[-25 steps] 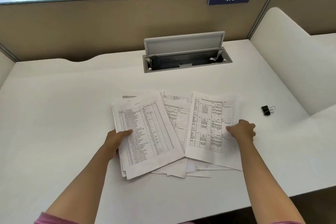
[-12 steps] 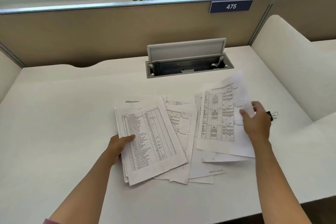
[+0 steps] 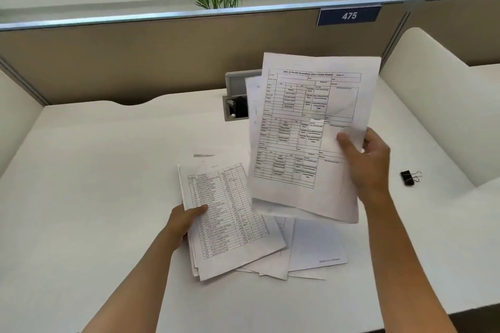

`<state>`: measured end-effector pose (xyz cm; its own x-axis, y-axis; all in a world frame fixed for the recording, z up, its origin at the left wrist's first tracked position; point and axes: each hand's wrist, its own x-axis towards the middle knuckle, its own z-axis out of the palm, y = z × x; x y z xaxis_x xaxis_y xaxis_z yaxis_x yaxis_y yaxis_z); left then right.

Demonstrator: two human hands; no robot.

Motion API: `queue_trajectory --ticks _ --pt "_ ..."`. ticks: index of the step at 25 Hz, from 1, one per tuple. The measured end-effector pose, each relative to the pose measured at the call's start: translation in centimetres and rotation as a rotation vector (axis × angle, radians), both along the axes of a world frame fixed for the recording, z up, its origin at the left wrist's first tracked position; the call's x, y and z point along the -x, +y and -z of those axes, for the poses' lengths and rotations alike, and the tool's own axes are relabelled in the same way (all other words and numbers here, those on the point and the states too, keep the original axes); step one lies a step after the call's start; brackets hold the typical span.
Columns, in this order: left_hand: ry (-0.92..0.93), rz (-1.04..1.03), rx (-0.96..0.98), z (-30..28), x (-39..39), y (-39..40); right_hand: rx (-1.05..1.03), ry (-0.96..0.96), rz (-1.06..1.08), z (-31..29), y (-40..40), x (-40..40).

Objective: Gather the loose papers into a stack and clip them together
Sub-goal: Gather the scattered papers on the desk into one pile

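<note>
The right hand (image 3: 370, 159) has its fingers and thumb pinched on the right edge of a few printed sheets (image 3: 305, 130), holding them raised off the tabletop (image 3: 94, 170) and tilted toward the camera, the top one a form with table grids. The left hand (image 3: 186, 220) grips the left edge of a pile of papers (image 3: 230, 219), thumb laid on its top sheet, a numbered list. More loose sheets (image 3: 313, 246) fan out from under that pile to the right. A black binder clip (image 3: 408, 178) lies alone on the tabletop, right of the raised sheets. Behind them, partly hidden, sits an open cable box (image 3: 235, 100).
</note>
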<state>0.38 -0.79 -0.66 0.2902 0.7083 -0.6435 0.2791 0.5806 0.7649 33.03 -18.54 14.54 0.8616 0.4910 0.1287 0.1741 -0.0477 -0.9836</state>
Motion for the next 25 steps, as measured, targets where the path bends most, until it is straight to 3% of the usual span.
queue_trajectory --ticks 6,13,16,20,23,25 --pt "0.042 -0.074 -0.005 -0.4 -0.4 -0.1 0.119 0.155 -0.128 7.2 3.8 4.4" --pt "-0.086 -0.062 0.054 0.8 -0.1 0.7 0.442 0.121 -0.297 13.0 6.0 9.5" --pt "-0.017 -0.073 0.040 0.0 -0.4 0.4 0.534 0.144 -0.428 13.4 7.2 11.1" --pt "-0.015 -0.074 0.006 0.1 -0.4 0.2 0.881 -0.194 -0.591 13.9 8.5 13.2" --pt "-0.017 -0.034 -0.033 0.5 0.0 0.2 0.916 -0.215 -0.525 13.9 7.9 13.1" --pt "-0.045 -0.006 -0.042 0.6 0.3 0.4 0.848 -0.126 -0.296 13.9 6.9 12.5"
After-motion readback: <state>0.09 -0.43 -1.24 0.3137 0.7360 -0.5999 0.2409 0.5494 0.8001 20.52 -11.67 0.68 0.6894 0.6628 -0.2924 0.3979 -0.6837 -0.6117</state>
